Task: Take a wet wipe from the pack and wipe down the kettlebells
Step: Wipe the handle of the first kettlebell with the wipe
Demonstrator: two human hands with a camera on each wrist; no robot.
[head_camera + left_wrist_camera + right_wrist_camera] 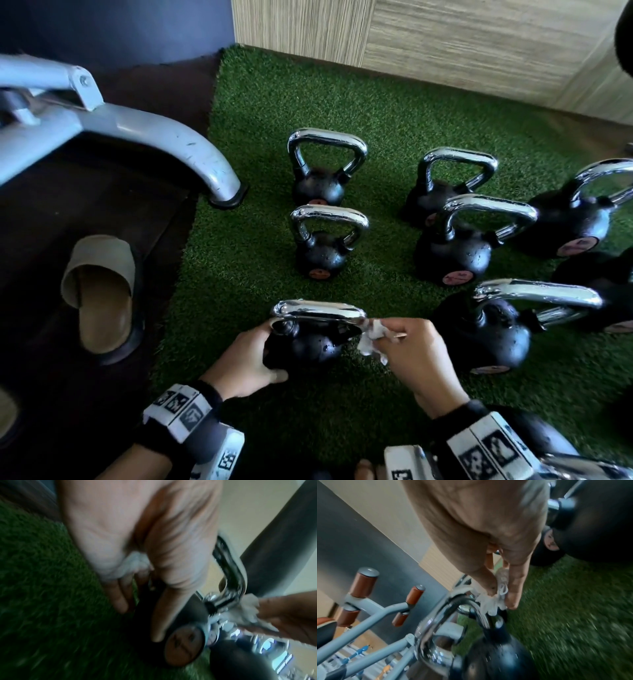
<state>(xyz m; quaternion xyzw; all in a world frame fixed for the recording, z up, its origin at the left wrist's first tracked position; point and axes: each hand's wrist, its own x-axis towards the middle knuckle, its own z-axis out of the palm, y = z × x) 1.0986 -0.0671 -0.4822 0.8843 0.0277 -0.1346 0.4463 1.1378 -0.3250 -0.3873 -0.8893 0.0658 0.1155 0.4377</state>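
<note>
The nearest kettlebell (308, 349), black with a chrome handle (318, 310), stands on the green turf (239, 260). My left hand (270, 353) grips its black body (187, 609) from the left, the thumb lying near the orange disc (185, 646). My right hand (387, 337) pinches a crumpled white wet wipe (371, 337) against the handle's right end. In the right wrist view the wipe (491, 603) sits between thumb and fingers of that hand (501, 596), touching the chrome bend (467, 604). The wipe pack is out of view.
Several more kettlebells stand on the turf behind and to the right, the closest a larger one (486, 335) beside my right hand. A grey machine leg (191, 150) and a tan slipper (102, 291) are on the dark floor at left. A wood-panel wall (445, 37) closes the back.
</note>
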